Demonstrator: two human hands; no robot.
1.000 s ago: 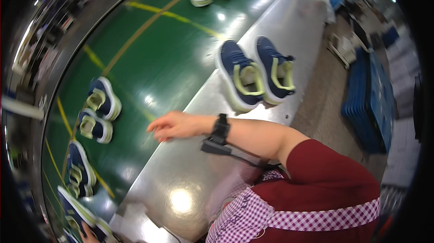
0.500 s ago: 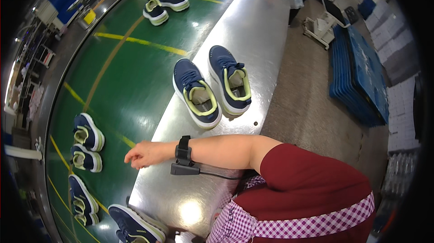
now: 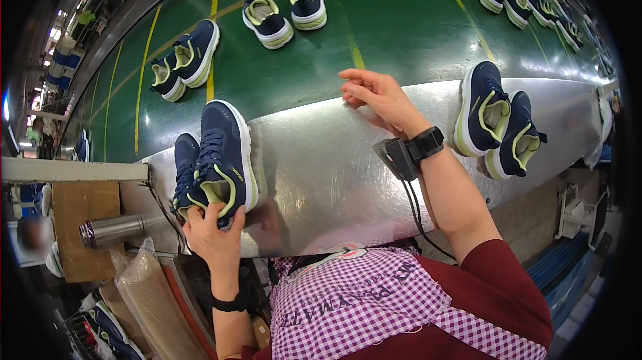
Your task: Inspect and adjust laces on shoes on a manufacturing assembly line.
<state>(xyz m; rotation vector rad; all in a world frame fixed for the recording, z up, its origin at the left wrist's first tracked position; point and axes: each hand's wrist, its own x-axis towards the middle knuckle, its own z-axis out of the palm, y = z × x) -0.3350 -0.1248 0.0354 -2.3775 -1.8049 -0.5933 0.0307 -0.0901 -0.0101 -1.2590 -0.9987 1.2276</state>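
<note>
My left hand (image 3: 215, 243) grips the heel end of a navy sneaker (image 3: 226, 134) with lime lining and a white sole. That shoe is lifted and tilted against its mate, a second navy sneaker (image 3: 187, 162), on the left part of the metal ledge. Whether the fingers also hold the mate is hard to see. Over the ledge's far edge, my right hand (image 3: 384, 99) is empty, its fingers loosely extended and apart. Further right on the ledge stand another two matching sneakers, one (image 3: 478, 109) partly overlapping the other (image 3: 518, 142).
Beyond the steel ledge (image 3: 321, 159) runs a green belt (image 3: 394, 19) with yellow lines, carrying several pairs of like sneakers. A white beam (image 3: 73, 170), a metal flask (image 3: 114, 231) and a brown cardboard panel (image 3: 87, 206) are at the left. A cable (image 3: 428, 236) hangs from my right wrist.
The view has swung left, so the sneaker pair from the middle now appears at right. My left hand has come into view, gripping a sneaker at the left. My right hand stays empty.
</note>
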